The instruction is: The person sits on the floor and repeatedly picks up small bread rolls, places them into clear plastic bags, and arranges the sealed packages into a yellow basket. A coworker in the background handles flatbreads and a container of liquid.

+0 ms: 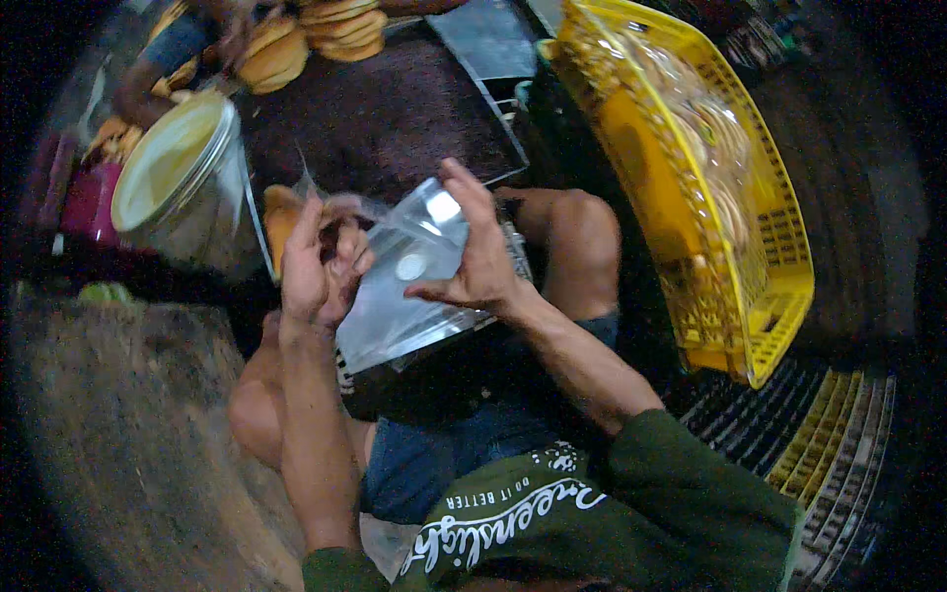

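Observation:
I hold a clear plastic bag (409,271) over my lap with both hands. My right hand (480,247) grips the bag's upper right edge, fingers curled over its top. My left hand (314,264) is at the bag's left mouth, its fingers closed on the plastic next to a round golden-brown bun (279,219). Whether the left fingers also touch the bun I cannot tell. The bag looks mostly flat, with a small round mark in its middle.
A large metal tin (182,183) with pale filling stands at the left. A dark baking tray (380,113) lies ahead, with stacked buns (340,25) at its far edge. A yellow plastic crate (705,178) of bagged buns leans at the right.

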### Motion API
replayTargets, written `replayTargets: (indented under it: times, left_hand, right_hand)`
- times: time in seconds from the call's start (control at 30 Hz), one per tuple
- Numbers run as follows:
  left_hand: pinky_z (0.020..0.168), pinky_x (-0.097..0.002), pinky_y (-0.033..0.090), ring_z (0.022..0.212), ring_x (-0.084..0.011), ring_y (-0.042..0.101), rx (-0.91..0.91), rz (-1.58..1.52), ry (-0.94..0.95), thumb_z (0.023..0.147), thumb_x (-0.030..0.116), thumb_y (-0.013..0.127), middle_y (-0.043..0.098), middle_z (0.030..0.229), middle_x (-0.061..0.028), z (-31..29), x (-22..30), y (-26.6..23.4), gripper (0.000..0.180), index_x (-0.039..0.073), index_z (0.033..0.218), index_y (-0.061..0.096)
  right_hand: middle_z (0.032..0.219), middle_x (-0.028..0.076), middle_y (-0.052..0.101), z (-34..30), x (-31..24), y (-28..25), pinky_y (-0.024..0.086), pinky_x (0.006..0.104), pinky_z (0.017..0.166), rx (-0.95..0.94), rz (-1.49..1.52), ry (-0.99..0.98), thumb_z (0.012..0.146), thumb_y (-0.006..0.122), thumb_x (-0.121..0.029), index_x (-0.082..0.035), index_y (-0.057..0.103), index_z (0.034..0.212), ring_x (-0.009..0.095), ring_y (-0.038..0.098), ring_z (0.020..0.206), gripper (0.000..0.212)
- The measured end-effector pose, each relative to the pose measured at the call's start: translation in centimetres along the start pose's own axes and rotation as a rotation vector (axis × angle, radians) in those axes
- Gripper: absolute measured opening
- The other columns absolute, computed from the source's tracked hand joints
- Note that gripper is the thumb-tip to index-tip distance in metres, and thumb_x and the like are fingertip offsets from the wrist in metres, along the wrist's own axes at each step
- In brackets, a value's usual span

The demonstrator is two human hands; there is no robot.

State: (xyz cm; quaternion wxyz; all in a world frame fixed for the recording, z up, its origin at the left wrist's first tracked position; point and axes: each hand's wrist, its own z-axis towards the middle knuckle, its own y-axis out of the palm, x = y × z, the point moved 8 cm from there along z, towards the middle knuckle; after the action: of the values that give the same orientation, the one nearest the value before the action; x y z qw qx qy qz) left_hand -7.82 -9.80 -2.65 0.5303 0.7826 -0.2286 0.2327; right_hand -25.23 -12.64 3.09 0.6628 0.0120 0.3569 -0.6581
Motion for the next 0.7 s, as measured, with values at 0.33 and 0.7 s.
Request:
replayTargets:
  times: [0.33, 0.7]
  left_hand:
    - [0.065, -0.0304, 0.054, 0.079, -0.0177, 0.068, -0.083, 0.221, 0.144, 0.1, 0.049, 0.05, 0.072, 0.094, -0.0129, 1.6, 0.6, 0.7, 0.053, 0.0, 0.109, 0.067]
    - [0.064, -0.0285, 0.053, 0.067, -0.0151, 0.065, 0.626, 0.685, 0.912, 0.089, 0.026, 0.075, 0.071, 0.084, -0.0097, -6.1, 12.1, 0.1, 0.029, -0.002, 0.091, 0.07]
  right_hand:
    - [0.104, 0.013, 0.067, -0.1, 2.3, -0.2, 0.057, 0.0287, 0.067, 0.348, 0.933, 0.976, 0.094, 0.064, -0.01, 0.0, 0.061, 0.114, 0.021, 0.069, 0.079, 0.023]
    - [0.065, 0.006, 0.061, 3.2, -0.4, 1.0, 0.044, 0.0252, 0.044, 0.234, 0.678, 0.905, 0.1, 0.059, -0.021, -0.001, 0.061, 0.086, 0.011, 0.057, 0.05, 0.024]
